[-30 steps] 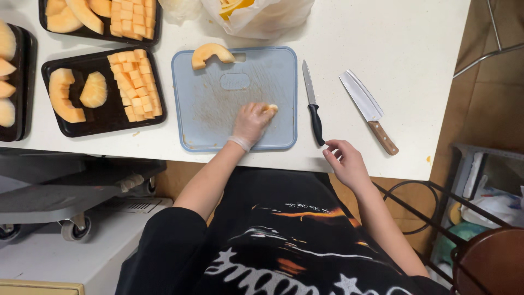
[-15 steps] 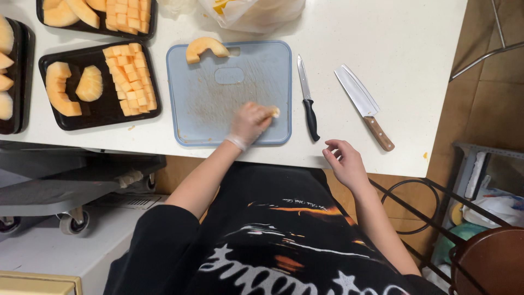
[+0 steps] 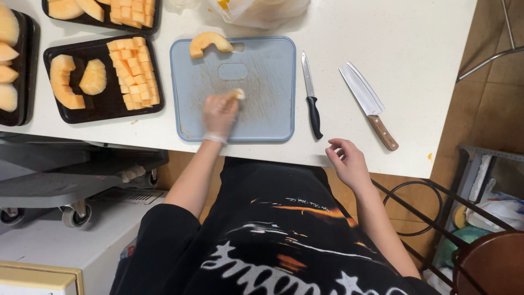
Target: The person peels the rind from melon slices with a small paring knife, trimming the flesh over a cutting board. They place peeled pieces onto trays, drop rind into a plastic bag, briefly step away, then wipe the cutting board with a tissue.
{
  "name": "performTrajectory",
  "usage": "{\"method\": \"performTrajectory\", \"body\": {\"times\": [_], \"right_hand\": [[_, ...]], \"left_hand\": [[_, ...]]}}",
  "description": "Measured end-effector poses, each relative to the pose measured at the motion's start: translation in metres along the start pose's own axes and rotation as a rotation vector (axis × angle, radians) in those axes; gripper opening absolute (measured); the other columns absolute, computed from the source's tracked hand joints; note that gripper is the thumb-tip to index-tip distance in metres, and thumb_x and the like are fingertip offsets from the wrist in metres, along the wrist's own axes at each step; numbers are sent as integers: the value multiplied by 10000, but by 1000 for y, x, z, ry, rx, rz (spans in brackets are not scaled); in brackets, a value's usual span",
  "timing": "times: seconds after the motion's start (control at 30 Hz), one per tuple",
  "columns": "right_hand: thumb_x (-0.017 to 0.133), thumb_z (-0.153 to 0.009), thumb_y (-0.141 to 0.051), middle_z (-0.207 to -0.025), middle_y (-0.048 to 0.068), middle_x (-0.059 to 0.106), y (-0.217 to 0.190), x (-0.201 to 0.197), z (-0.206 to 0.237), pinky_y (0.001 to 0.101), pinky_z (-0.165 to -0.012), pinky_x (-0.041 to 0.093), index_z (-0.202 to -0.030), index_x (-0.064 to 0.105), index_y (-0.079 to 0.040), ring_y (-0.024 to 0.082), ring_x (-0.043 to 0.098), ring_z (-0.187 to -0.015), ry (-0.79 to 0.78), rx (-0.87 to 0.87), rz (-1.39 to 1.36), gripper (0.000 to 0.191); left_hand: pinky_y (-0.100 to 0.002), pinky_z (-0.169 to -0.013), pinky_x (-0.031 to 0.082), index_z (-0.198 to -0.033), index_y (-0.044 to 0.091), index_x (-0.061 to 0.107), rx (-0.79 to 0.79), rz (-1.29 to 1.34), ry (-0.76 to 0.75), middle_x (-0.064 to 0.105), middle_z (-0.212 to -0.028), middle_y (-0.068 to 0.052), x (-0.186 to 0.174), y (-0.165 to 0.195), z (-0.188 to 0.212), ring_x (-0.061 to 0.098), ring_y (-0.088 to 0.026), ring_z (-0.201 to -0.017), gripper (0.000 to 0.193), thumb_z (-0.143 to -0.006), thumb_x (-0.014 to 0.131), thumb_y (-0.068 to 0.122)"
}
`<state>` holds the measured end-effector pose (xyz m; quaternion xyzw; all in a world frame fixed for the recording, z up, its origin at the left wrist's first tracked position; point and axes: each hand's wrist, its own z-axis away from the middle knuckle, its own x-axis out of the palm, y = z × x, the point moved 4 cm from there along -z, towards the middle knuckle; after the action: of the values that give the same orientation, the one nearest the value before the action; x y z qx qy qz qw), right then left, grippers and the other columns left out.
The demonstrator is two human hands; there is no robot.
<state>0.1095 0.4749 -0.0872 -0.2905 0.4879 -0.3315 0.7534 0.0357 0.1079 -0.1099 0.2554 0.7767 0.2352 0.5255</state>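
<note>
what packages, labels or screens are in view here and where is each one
Clear plastic bag: top edge of the white table, above the blue cutting board; crumpled, see-through, yellow and pale contents.
Black tray: left of the board; rectangular, holds orange melon cubes and slices.
Second black tray: top left; melon slices and cubes.
Third black tray: far left edge; melon wedges.
Pale label: on the grey cart below the table; striped print.
No screens.

A big white tabletop fills the top. The floor on the right is brown tile. A grey cart with small wheels sits underneath on the left. A round brown stool stands bottom right
</note>
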Motion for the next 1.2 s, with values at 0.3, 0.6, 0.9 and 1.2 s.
{"method": "performTrajectory", "body": {"times": [0.3,0.6,0.9,1.2], "right_hand": [[680,-951,-222,-1029,76,717,1,4,-6,298,-657,533,-1197,680,-36,164,664,-774,-33,2,14,309],[679,-950,-225,-1021,73,717,-3,6,-11,297,-651,531,-1194,677,-31,163,669,-778,-55,-10,20,312],[684,-951,-230,-1031,75,717,-2,12,-12,298,-661,534,-1203,676,-27,162,662,-780,-57,-31,19,323],[684,-960,-224,-1016,76,722,-16,26,-20,295,-661,534,-1205,677,-23,162,660,-767,-118,-61,46,318]], "left_hand": [[-433,-869,490,-1025,94,753,118,-227,-107,710,-1056,-150,-7,10,12,600,-324,-1014,272,-793,814,224],[-389,-748,559,-964,93,697,337,-159,-184,698,-960,-54,3,10,7,663,-268,-861,142,-857,787,70],[-394,-816,575,-1065,79,710,38,-78,-129,718,-1005,-110,-44,-21,1,689,-288,-906,189,-883,760,68],[-415,-861,552,-1088,133,766,-388,-170,-527,742,-1013,-120,-106,-71,25,704,-318,-941,241,-856,784,194]]}}
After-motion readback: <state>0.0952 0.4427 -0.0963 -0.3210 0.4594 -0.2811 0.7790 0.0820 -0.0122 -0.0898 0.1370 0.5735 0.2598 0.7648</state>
